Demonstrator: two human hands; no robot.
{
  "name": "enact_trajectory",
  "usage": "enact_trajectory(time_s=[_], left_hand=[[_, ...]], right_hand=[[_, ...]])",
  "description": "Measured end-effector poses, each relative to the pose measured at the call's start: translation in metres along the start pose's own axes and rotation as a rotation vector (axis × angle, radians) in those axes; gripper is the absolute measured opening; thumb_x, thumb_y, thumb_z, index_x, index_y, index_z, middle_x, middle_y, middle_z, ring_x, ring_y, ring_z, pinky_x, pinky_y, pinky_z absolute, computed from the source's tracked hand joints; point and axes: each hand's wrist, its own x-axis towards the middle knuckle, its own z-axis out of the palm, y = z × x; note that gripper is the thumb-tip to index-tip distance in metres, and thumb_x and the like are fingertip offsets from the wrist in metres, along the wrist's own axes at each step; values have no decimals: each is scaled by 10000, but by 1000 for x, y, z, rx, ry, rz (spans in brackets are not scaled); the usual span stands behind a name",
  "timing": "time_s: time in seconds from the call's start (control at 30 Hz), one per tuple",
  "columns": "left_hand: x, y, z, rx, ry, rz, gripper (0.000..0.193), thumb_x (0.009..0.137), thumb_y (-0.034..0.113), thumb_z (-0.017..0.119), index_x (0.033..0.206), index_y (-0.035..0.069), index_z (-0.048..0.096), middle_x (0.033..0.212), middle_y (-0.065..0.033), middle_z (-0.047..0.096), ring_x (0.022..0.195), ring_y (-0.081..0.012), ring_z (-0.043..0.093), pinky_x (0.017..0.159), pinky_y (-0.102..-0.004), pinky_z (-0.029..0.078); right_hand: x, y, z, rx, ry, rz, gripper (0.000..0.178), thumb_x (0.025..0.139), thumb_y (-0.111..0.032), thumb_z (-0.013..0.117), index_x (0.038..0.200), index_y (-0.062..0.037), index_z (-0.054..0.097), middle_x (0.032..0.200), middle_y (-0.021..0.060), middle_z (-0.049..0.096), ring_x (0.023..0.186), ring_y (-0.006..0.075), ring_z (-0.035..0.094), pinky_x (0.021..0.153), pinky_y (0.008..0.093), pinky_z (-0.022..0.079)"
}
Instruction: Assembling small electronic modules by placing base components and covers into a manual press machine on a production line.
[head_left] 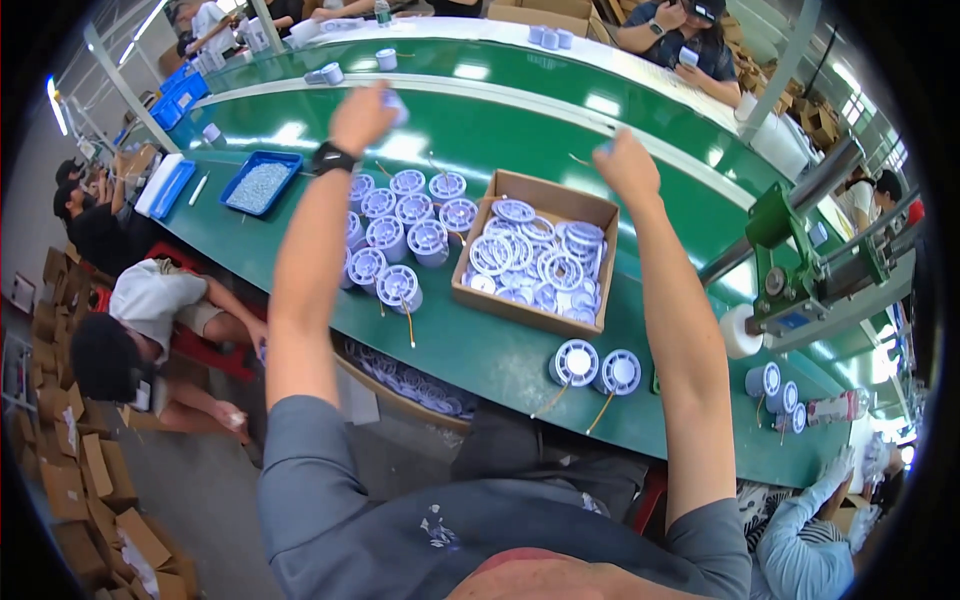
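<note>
Both arms reach forward over the green conveyor bench. My left hand, with a black watch at its wrist, is closed on a pale lavender plastic part, mostly hidden by the fingers. My right hand is closed beyond the box; a small bluish bit and a thin wire show at its fingertips, too blurred to name. Between the arms stand several lavender round housings with slotted tops and orange wires. Beside them a cardboard box holds slotted lavender discs. Two more housings stand near the front edge.
A blue tray of small pale pieces lies at left. A green hand press rises at right, with several housings past it. Discs fill a box below the edge. Co-workers sit left, right and across.
</note>
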Motion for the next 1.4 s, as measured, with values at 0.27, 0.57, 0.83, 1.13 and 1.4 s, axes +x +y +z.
enact_trajectory(time_s=[0.27, 0.57, 0.83, 1.13, 1.4], left_hand=[[-162, -105, -98, 262, -276, -413, 488, 820, 334, 712, 1223, 65, 649, 1091, -250, 689, 1034, -405, 658, 896, -458, 524], [-218, -106, -33, -178, -72, -301, 514, 921, 343, 653, 1282, -19, 599, 1086, -212, 699, 976, -294, 679, 876, -368, 515], [-243, -50, -55, -221, 212, -392, 427, 966, 250, 621, 1291, -25, 586, 1160, -187, 671, 1031, -259, 646, 915, -360, 493], [-336, 205, -103, -860, 94, -96, 211, 960, 55, 581, 1141, -29, 651, 1042, -94, 679, 973, -180, 631, 882, -305, 493], [-294, 281, -43, -872, 117, -8, 280, 934, 42, 579, 1203, -2, 642, 1192, -147, 633, 1043, -246, 621, 860, -354, 508]], right_hand=[[-169, -150, -55, 209, -411, -801, 457, 732, -199, 690, 1179, -113, 647, 1057, 193, 628, 930, 353, 663, 756, 455, 562], [-262, -156, -11, 220, -162, -886, 365, 725, -177, 700, 1061, -65, 610, 956, 123, 627, 834, 297, 666, 664, 429, 529], [-273, -140, 41, 113, 182, -854, 262, 808, -157, 613, 1053, -67, 623, 1062, 153, 630, 1063, 297, 593, 911, 448, 435], [-348, -70, -82, 536, 34, -675, 316, 753, -94, 660, 1067, -66, 630, 1219, 178, 581, 1155, 364, 541, 943, 477, 422], [-318, 65, -62, 649, 61, -264, 647, 768, -78, 760, 1362, -57, 506, 1329, 193, 537, 1246, 397, 493, 1054, 437, 413]])
